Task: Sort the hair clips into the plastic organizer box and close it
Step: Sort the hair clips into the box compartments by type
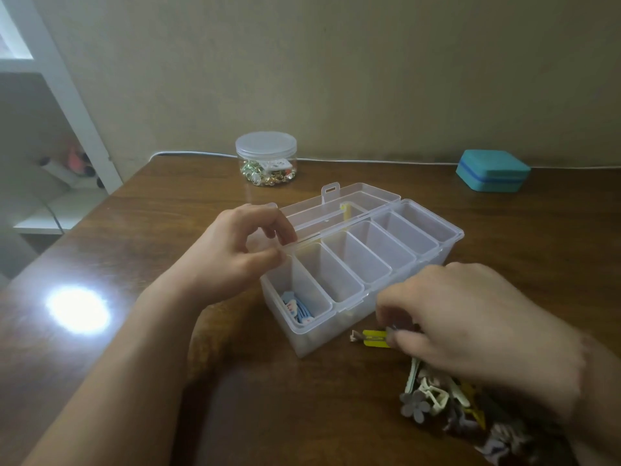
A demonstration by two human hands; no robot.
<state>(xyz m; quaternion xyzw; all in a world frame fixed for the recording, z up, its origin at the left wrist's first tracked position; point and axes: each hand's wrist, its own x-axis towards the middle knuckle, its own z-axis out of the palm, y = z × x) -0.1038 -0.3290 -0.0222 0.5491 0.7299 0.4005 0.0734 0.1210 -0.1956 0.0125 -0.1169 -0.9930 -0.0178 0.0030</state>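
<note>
- The organizer box [363, 264] stood mid-frame on the bench [168, 213], its lid [339, 206] thrown back; only the lower-left compartment held blue clips [297, 307].
- The right hand [470, 317] pinched a yellow clip [374, 338] just beside the box.
- The left hand [235, 250] gripped the box's rim.
- A pile of clips [447, 405] at lower right was unsorted; closing remained.

We have a single wide-angle view, worn on the person's head, looking forward and down across the brown wooden bench [141, 230] toward the beige wall [336, 62] behind it. It sits close: both forearms enter from the bottom edge, and the clear plastic compartment box [447, 245] lies near mid-frame. Straight lines bow toward the edges. There is no second view to compare.
</note>
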